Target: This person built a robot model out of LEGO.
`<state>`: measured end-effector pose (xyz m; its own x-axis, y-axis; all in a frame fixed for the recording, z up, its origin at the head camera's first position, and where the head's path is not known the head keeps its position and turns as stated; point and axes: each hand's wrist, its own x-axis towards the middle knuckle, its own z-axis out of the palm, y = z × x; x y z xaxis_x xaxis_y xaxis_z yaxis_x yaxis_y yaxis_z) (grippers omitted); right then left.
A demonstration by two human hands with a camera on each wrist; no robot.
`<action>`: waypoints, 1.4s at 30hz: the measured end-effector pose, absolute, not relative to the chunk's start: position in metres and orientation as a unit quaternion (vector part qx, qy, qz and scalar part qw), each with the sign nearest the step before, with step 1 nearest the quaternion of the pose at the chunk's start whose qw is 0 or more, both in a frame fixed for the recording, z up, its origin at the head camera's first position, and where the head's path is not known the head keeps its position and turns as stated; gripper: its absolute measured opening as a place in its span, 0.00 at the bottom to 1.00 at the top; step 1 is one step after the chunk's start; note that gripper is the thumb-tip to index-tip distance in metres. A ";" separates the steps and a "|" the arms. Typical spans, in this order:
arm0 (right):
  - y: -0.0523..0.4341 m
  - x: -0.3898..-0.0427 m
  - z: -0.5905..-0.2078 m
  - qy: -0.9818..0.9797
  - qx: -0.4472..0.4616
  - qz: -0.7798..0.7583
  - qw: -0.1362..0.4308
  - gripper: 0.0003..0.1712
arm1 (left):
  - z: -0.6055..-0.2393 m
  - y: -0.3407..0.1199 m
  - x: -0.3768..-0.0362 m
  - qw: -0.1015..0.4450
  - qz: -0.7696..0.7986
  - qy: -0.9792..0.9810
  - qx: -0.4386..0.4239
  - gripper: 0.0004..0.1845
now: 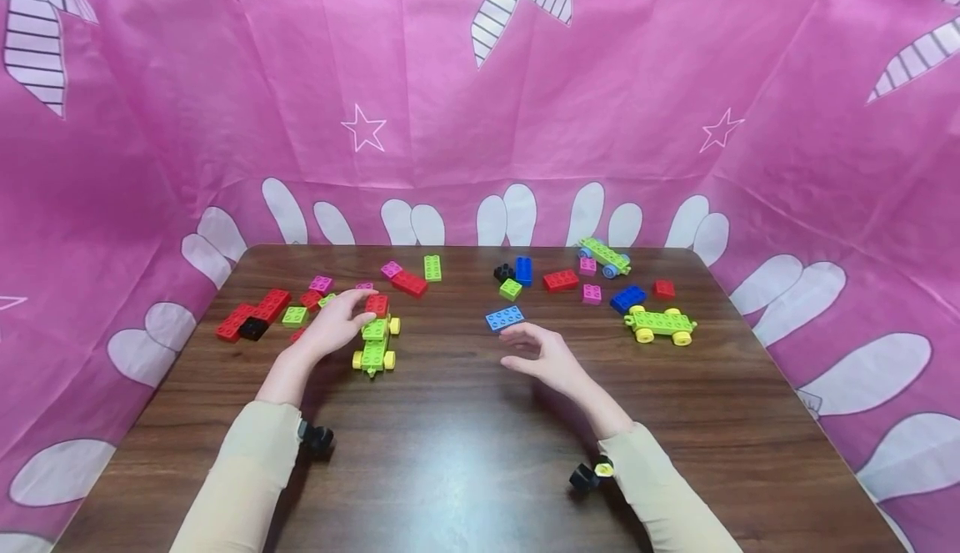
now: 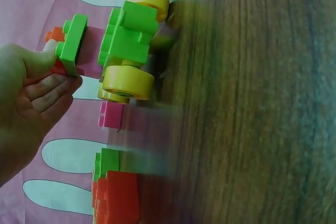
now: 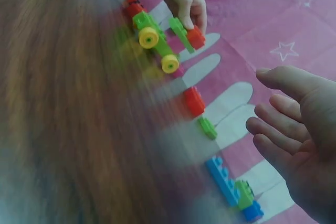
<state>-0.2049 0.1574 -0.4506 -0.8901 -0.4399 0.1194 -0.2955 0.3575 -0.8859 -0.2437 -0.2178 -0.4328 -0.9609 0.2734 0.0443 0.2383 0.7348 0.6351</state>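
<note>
While the fingers [image 2: 58, 100] of the left hand [image 1: 335, 328] pinch a red plastic brick [image 1: 377, 303] joined on top of a light-green plastic brick [image 1: 375, 330], the pair hangs just above a light-green plastic chassis [image 1: 372, 359] w/ yellow wheels; both wrist views show a gap btwn. Grip sits up at the red brick, prob. so the green underside is left free. Chassis stands wheels-down on the table [image 1: 450, 428], studs up, prob. for easy access. L forearm slants fwd & inward.

R hand [image 1: 547, 359]: fingers loosely bent, thumb wide of the rest, holding nothing, raised just beside an oblong light-blue plastic brick [image 1: 504, 318], not touching. R forearm slants in from near right.

Farther out: a 2nd yellow-wheeled light-green chassis [image 1: 660, 323] stands on the right, a blue-wheeled one [image 1: 603, 256] near the far edge.
</note>
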 end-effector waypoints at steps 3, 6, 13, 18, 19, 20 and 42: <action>0.164 -0.205 -0.454 0.827 -0.219 -0.514 0.068 0.24 | -0.434 -0.219 -0.244 0.030 0.330 0.934 0.134 0.26; 0.171 -0.205 -0.456 0.830 -0.211 -0.511 0.069 0.24 | -0.435 -0.220 -0.244 0.026 0.326 0.936 0.131 0.26; 0.194 -0.207 -0.456 0.844 -0.203 -0.491 0.070 0.29 | -0.436 -0.222 -0.244 0.016 0.328 0.935 0.133 0.26; 0.217 -0.209 -0.452 0.862 -0.205 -0.460 0.053 0.31 | -0.438 -0.222 -0.244 0.019 0.337 0.932 0.134 0.26; 0.222 -0.210 -0.451 0.866 -0.207 -0.452 0.046 0.31 | -0.438 -0.222 -0.244 0.020 0.339 0.931 0.134 0.26; 0.227 -0.211 -0.450 0.870 -0.208 -0.445 0.039 0.32 | -0.439 -0.222 -0.244 0.021 0.341 0.931 0.132 0.27; 0.344 -0.233 -0.439 0.931 -0.124 -0.342 -0.041 0.27 | -0.444 -0.220 -0.242 0.001 0.359 0.924 0.134 0.25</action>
<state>-0.2329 0.3439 -0.4393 -0.9660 -0.2022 0.1610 -0.2583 0.7352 -0.6267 -0.2423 -0.2205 -0.4444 -0.9642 0.2478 0.0941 0.2464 0.7070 0.6629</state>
